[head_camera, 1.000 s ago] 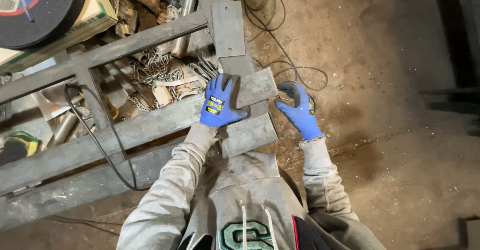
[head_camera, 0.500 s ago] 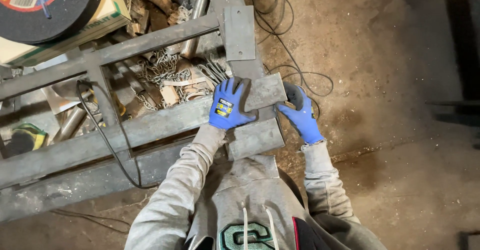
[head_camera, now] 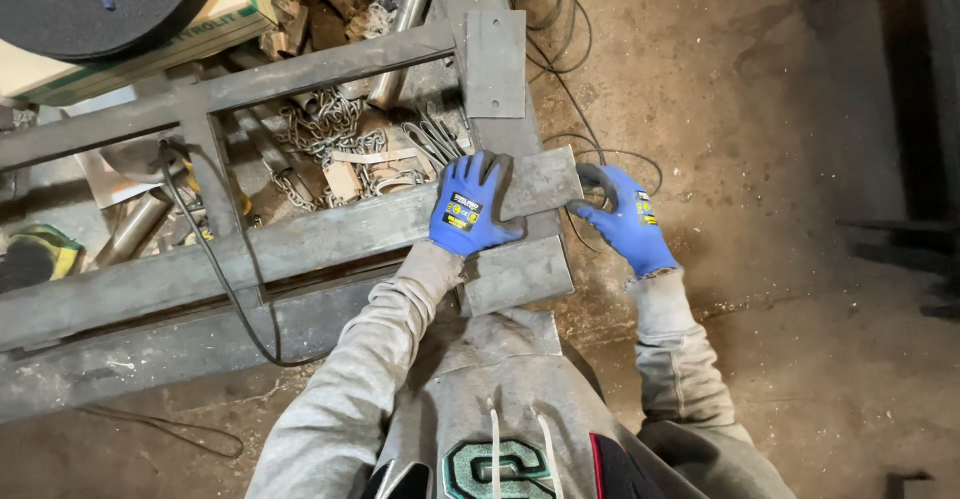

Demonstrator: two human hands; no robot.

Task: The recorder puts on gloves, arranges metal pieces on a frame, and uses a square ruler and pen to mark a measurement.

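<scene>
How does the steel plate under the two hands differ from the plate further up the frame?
The near steel plate lies skewed, long side across the frame; the far plate lies square, long side running away from the person. The near plate is pinned by the left hand, with the right hand at its end; the far plate is untouched. The far plate shows small corner holes; none are visible on the near one. Both are flat, grey and rectangular.

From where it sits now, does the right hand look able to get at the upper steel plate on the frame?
Probably yes: the right hand grips the flat plate just below it, and nothing lies between it and the upper steel plate.
</scene>
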